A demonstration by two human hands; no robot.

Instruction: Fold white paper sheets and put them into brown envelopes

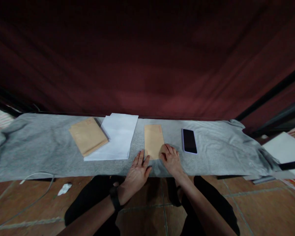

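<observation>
A tan paper envelope (153, 139) lies flat and lengthwise in front of me on a grey cloth. My left hand (138, 170) rests by its lower left corner, fingers stretched out, the thumb tip at the envelope's bottom edge. On the other side, my right hand (172, 160) touches the lower right edge with loosely bent fingers, the thumb apart from them. Left of the envelope are white paper sheets (121, 134), slightly fanned. A stack of similar tan envelopes (89, 136) partly covers those sheets.
The grey cloth (216, 147) covers a long, narrow surface. A phone with a dark screen (189, 141) lies right of my right hand. Behind hangs a dark red curtain (149, 82). On the tiled floor are a white cable (49, 186) and a crumpled tissue (64, 189).
</observation>
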